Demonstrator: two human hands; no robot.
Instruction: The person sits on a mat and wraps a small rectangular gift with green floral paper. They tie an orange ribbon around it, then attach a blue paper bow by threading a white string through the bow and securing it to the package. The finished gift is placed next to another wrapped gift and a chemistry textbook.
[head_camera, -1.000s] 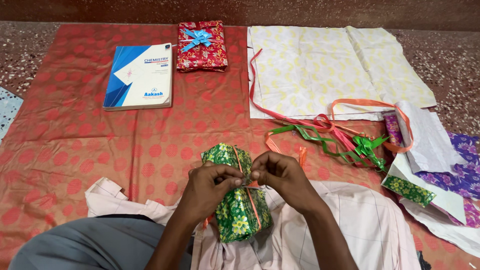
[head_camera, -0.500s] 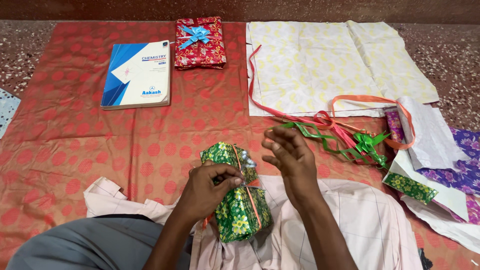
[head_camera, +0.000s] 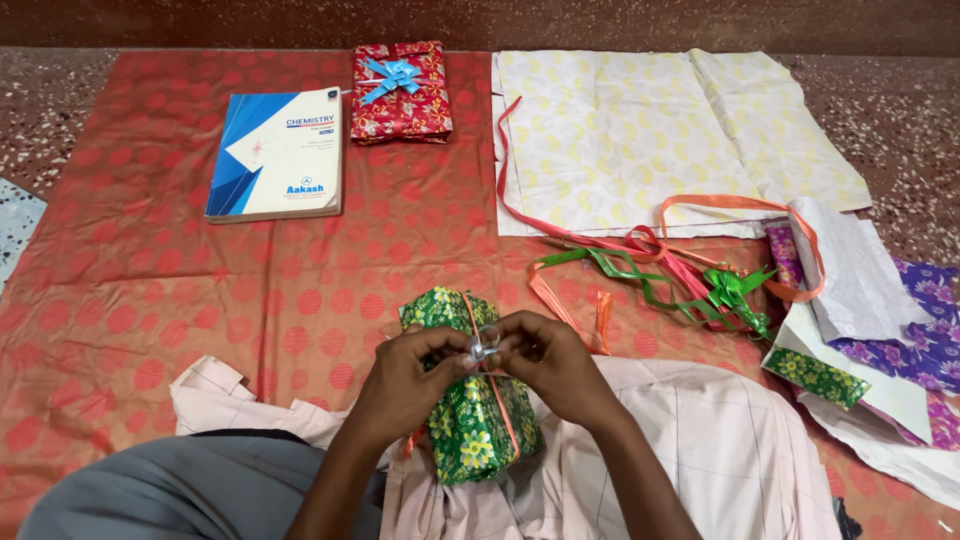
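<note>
Hands meet over a green floral parcel (head_camera: 470, 420) on the lap: left hand (head_camera: 405, 385) and right hand (head_camera: 545, 365) pinch a small silvery piece (head_camera: 483, 350) together above its orange ribbon (head_camera: 492, 385); wrapping looks finished, with trimming seemingly under way. Loose ribbons (head_camera: 660, 265) lie well apart on the red cloth (head_camera: 150, 300).

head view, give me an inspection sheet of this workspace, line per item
surface: red dotted cloth spread on speckled floor.
job's things: green floral parcel with orange ribbon, on the lap.
clutter: book; red wrapped gift with blue bow; yellow paper sheet; loose ribbons; purple paper.
grippers: left hand and right hand meet over the parcel, pinching something small.
cables: nothing seen.
surroundings: dark wall at the top edge.
</note>
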